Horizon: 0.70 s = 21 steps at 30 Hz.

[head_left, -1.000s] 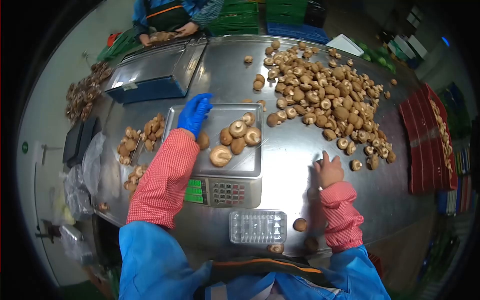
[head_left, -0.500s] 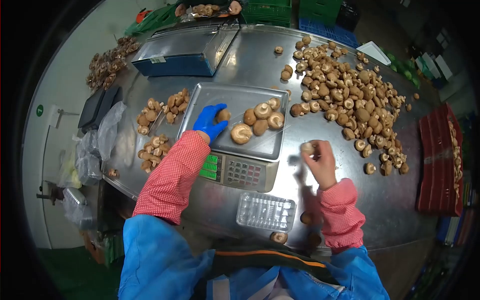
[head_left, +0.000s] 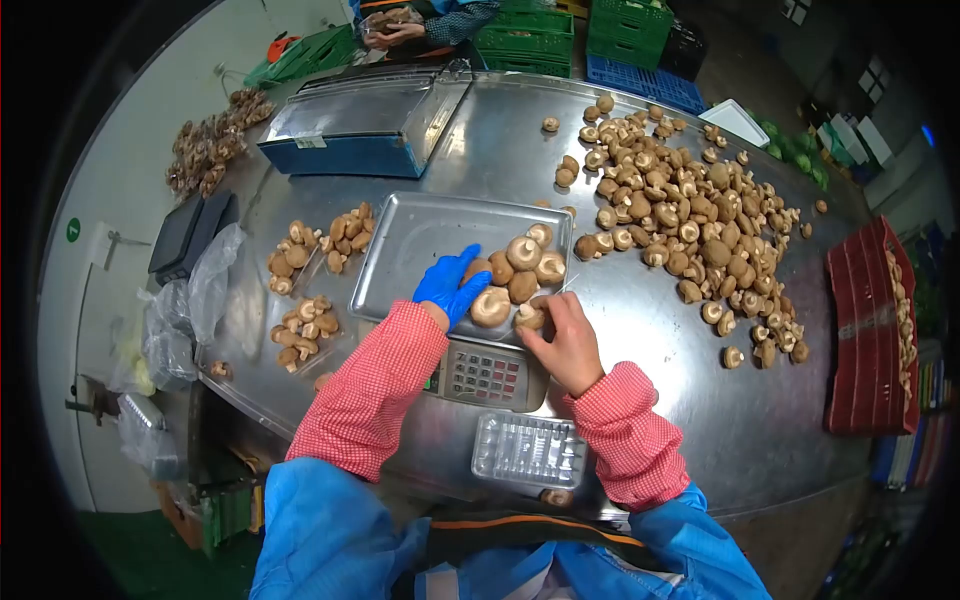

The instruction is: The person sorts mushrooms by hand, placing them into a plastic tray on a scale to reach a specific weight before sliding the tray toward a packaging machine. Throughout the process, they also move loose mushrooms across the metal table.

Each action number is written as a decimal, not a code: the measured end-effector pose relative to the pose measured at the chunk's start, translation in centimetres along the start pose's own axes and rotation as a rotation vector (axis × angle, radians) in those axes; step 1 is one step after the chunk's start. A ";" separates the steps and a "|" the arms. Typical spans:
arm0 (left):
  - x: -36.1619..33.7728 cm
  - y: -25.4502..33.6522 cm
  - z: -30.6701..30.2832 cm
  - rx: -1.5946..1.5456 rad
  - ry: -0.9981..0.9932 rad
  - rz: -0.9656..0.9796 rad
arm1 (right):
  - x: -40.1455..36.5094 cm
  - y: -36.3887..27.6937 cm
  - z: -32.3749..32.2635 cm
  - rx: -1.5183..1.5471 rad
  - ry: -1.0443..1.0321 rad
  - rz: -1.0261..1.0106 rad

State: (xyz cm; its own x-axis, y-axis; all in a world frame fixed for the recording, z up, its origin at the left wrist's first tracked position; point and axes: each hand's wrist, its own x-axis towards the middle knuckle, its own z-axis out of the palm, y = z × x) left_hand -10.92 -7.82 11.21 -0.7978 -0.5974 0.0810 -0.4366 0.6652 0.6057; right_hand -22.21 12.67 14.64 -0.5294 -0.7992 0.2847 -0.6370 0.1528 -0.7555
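Observation:
My left hand [head_left: 448, 288], in a blue glove, is over the metal tray [head_left: 400, 225] of a weighing scale. Its thumb and fingers are closed about a brown mushroom [head_left: 478, 269], partly hidden, at the left of a cluster of mushrooms [head_left: 522, 254]. At the tray's front edge my bare right hand [head_left: 568, 342] pinches another mushroom [head_left: 530, 316], its pale underside and stem showing. The scale's keypad [head_left: 485, 375] lies below the tray; my left sleeve covers most of the display. A clear plastic punnet [head_left: 530, 450] sits in front of the scale.
A large heap of mushrooms [head_left: 700, 205] spreads over the steel table at right, beside a red crate [head_left: 870, 330]. Smaller mushroom groups [head_left: 305, 330] lie at left. A blue-sided wrapping machine [head_left: 345, 155] stands at the back. Another person's hands [head_left: 400, 33] hold a bagged pack beyond it.
My right hand has brought its mushroom leftward from above the table to the tray's front edge. My left hand has moved right with its mushroom, up against the cluster.

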 end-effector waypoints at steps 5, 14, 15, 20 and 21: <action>-3.1 -2.3 -1.9 -0.715 0.283 -0.364 | -2.4 2.4 -3.7 0.040 0.132 0.103; -8.8 3.9 -1.6 0.060 -0.096 -0.292 | -8.6 -3.2 -9.4 0.001 -0.122 -0.096; -8.5 4.4 -1.2 0.135 -0.104 -0.278 | -8.8 -5.7 -10.2 0.245 -0.218 -0.077; -7.1 7.9 -0.6 0.356 -0.154 -0.382 | -7.5 -13.8 -14.1 1.184 -0.580 -0.619; -7.2 8.2 -0.3 0.370 -0.138 -0.405 | -7.7 -15.1 -14.3 1.272 -0.581 -0.601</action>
State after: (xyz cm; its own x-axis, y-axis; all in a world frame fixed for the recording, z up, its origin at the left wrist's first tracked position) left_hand -8.63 1.77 15.86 -0.5727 -0.7897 -0.2198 -0.8158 0.5228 0.2474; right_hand -16.53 24.80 32.24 0.1046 -0.7156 0.6906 0.3806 -0.6127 -0.6926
